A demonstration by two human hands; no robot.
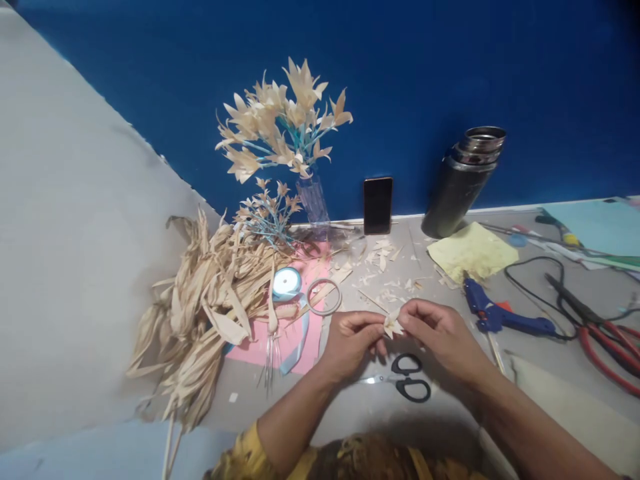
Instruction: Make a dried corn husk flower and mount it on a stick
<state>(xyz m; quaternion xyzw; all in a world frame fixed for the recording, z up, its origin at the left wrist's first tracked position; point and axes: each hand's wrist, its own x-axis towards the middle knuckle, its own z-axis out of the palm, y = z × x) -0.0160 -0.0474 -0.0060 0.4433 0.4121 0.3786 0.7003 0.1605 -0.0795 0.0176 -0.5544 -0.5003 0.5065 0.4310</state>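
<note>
My left hand [350, 340] and my right hand [437, 333] meet over the table, both pinching a small pale piece of dried husk [393, 325] between their fingertips. Black-handled scissors [407, 383] lie on the table just below my hands. Husk scraps [383, 263] are scattered beyond the hands. A heap of dried corn husks [200, 313] lies to the left.
A clear vase [313, 200] holds husk flowers [280, 127] by the blue wall. A phone [377, 205] and a steel flask [463, 180] stand there. A blue glue gun [500, 317], red pliers [605, 347], yellow cloth [473, 253], ribbon spool [286, 283] and tape ring [324, 297] lie around.
</note>
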